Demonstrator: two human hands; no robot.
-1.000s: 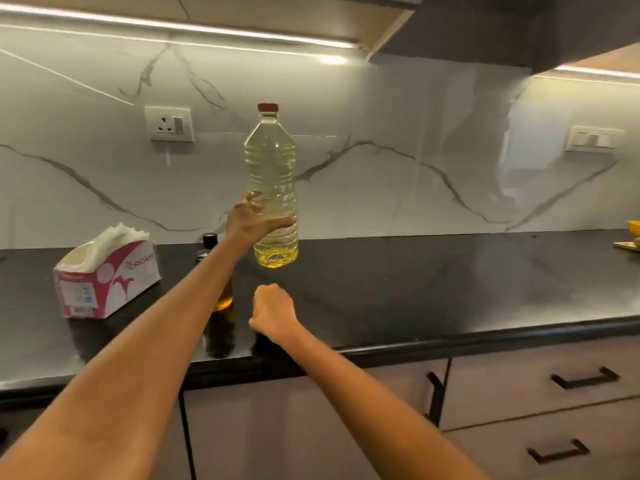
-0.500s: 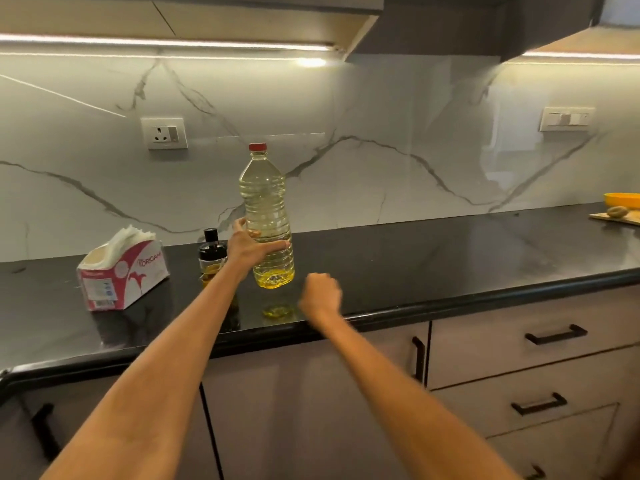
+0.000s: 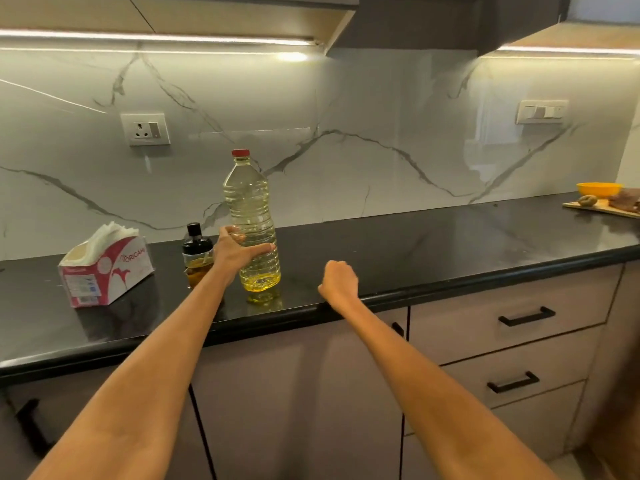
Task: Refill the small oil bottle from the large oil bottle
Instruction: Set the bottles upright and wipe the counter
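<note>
Large bottle (image 3: pixel 251 216) stands upright on the bench (image 3: pixel 433 244), red cap up, gripped by the left hand (image 3: pixel 235 251). Small bottle (image 3: pixel 196 252) stands just left. Right hand (image 3: pixel 339 280) clenched, empty.

The large oil bottle (image 3: pixel 251 216) is clear with a red cap and yellow oil. Left of it: black-capped small oil bottle (image 3: pixel 196 249), red-and-white tissue box (image 3: pixel 107 271). Tabletop (image 3: pixel 433 244) glossy black.

A home kitchen: a black stone bench (image 3: pixel 433 244) beneath a marble-look backsplash (image 3: pixel 363 109), lit wall cabinets (image 3: pixel 207 12) above the hands, handled drawers (image 3: pixel 512 317) below and a wall socket (image 3: pixel 144 129).
</note>
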